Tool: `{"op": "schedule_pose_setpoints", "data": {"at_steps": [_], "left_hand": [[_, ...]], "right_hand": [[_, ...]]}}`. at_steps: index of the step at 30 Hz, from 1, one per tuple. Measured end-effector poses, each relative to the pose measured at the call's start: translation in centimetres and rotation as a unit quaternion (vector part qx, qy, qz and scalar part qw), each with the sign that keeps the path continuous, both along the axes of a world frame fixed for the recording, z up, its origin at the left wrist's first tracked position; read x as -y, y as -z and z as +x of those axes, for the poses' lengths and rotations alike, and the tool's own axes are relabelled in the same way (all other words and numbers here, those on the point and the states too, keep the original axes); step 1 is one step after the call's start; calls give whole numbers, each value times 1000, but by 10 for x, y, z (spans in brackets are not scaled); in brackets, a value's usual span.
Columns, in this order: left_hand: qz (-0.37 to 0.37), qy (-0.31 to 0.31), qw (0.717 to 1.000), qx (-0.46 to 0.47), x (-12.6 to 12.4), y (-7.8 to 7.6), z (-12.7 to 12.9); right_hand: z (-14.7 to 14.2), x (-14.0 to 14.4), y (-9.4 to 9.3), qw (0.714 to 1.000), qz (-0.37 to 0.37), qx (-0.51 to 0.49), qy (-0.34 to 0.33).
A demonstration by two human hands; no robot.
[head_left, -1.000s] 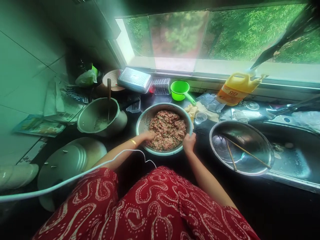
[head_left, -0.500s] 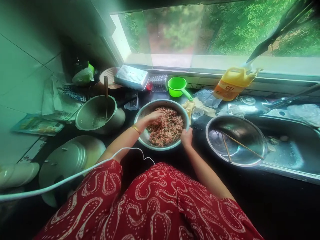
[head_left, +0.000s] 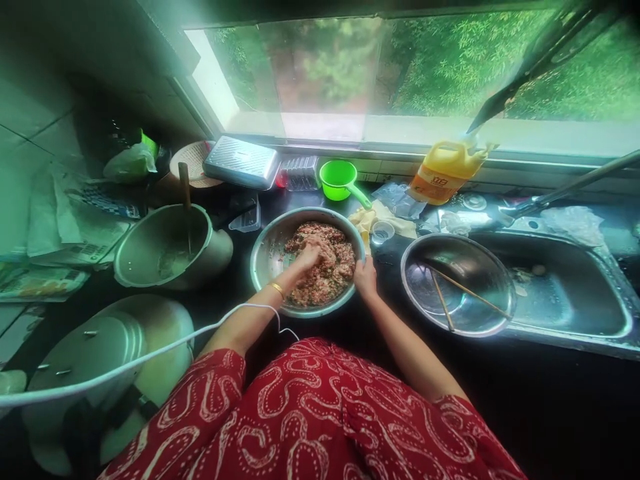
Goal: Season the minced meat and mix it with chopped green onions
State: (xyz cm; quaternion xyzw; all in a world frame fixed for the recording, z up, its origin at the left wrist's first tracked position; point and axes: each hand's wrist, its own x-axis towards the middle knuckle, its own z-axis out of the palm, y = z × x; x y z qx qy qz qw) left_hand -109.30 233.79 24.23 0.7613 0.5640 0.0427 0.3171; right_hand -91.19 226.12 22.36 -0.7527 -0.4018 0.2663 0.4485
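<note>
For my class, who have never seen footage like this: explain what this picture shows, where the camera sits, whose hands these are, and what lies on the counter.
The camera sits on a person's head, looking down at their own two bare hands. The left hand is buried in the minced meat mixture inside a round steel bowl. The right hand steadies that bowl's rim. On the dark counter also lie a steel basin with two chopsticks, a green plastic scoop, a yellow oil jug and a grey pot.

A home kitchen: steel sink (head_left: 565, 293), oil jug (head_left: 445, 172) and pots on a dark counter (head_left: 550, 393).
</note>
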Motion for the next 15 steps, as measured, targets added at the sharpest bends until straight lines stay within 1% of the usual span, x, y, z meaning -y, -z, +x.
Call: {"op": "schedule_pose_setpoints", "data": {"at_steps": [2,4,5,6,8,10,13,14,15], "left_hand": [[65,50,997,-6,13,1,15],[117,129,984,-34,26,4,24],[124,167,976,-66,29,5,27],[117,194,968,-104,30,7,29],[101,233,949,-185,20,7,32],[80,232,942,-229,-1,4,33],[39,232,940,-247,-29,-3,22],[28,242,940,-240,-33,-6,15],[24,264,939,-217,-33,-8,5]], "right_hand": [[-3,8,3,1000,3,-3,13],[-5,13,3,1000,5,2,23],[-5,14,3,1000,7,6,26],[-6,15,3,1000,11,8,26],[-7,16,3,999,14,9,29],[-7,16,2,999,11,5,38],[-4,15,1,999,3,5,40],[-2,14,1,999,3,6,37],[-1,13,0,999,4,8,33]]}}
